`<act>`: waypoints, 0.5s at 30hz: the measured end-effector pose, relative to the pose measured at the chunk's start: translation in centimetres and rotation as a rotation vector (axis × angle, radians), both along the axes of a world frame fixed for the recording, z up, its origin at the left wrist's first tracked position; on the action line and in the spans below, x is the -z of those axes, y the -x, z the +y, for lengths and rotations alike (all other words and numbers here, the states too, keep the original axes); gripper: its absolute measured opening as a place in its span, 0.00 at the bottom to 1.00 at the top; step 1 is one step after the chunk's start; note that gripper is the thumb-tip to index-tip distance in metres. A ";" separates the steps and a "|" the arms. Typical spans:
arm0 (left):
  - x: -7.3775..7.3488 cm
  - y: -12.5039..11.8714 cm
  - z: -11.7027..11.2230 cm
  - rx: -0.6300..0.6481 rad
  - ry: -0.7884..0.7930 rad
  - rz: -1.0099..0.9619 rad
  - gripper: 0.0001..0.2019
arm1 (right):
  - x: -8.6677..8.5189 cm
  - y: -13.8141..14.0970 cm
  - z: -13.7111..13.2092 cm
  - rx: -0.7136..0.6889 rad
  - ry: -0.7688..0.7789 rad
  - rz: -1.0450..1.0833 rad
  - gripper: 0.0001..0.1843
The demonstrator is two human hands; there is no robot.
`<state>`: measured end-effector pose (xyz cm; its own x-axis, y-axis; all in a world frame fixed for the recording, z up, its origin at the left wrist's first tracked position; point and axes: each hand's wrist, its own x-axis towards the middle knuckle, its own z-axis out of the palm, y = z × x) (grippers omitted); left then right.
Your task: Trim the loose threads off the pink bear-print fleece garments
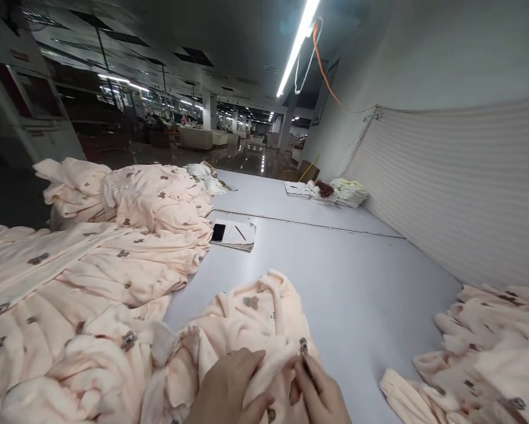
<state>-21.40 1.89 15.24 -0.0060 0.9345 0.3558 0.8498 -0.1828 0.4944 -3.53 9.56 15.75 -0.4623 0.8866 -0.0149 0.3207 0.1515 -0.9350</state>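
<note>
A pale pink fleece garment [255, 312] with brown bear motifs lies bunched at the table's near edge, its neckband pointing away from me. My left hand [229, 386] is closed on a fold of it, thumb and fingers pinching the cloth. Just to the right, my right hand [319, 391] is also closed at the garment, its fingertips against the fabric edge. Between those fingers shows a slim dark tool [310, 374]; most of it is hidden, so its exact kind is unclear.
Similar pink garments are heaped on the left [127, 235], with another pile [485, 359] at the right. A notepad [242, 235] with a dark phone and pen lies mid-table. Cloth stacks [350, 193] stand at the far end. A striped curtain [458, 182] borders the right side.
</note>
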 end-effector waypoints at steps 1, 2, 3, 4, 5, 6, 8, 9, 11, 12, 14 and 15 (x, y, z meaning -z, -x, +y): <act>0.6 -0.7 0.3 0.011 0.002 0.078 0.23 | -0.7 -0.4 1.0 0.068 -0.051 -0.064 0.23; 1.1 -1.3 0.5 0.029 0.016 0.140 0.24 | -1.2 -0.7 1.8 0.108 -0.090 -0.133 0.21; 1.7 -2.0 0.7 0.056 0.038 0.192 0.24 | -1.5 -0.7 2.5 0.123 -0.115 -0.206 0.18; 2.1 -2.7 0.9 0.087 0.052 0.242 0.22 | -1.6 -0.5 3.1 0.113 -0.126 -0.276 0.15; 2.5 -3.3 1.0 0.108 0.050 0.296 0.18 | -1.5 -0.3 3.4 0.087 -0.127 -0.332 0.11; 2.9 -3.8 1.1 0.109 0.032 0.354 0.13 | -1.2 0.1 3.6 0.055 -0.115 -0.355 0.08; 3.3 -4.2 1.2 0.063 -0.072 0.465 0.05 | -0.6 0.6 3.7 0.002 -0.016 -0.267 0.06; 3.5 -4.2 1.2 0.036 -0.147 0.509 0.04 | -0.4 0.6 3.6 -0.018 0.087 -0.169 0.06; 3.6 -3.8 0.9 0.017 -0.294 0.551 0.04 | -0.1 0.5 3.4 -0.051 0.335 0.066 0.09; 3.7 -3.6 0.7 0.031 -0.342 0.555 0.04 | -0.1 0.3 3.3 -0.059 0.438 0.167 0.12; 3.7 -3.4 0.2 0.041 -0.353 0.534 0.08 | -0.2 0.0 3.0 -0.062 0.536 0.291 0.13; 3.8 -3.4 -0.1 0.021 -0.337 0.507 0.11 | -0.4 0.0 2.8 -0.063 0.540 0.317 0.13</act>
<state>-17.96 1.84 11.45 0.2590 0.7680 0.5857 0.9588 -0.2779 -0.0594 -3.51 12.41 16.11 -0.5686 0.7633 -0.3067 0.0213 -0.3591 -0.9331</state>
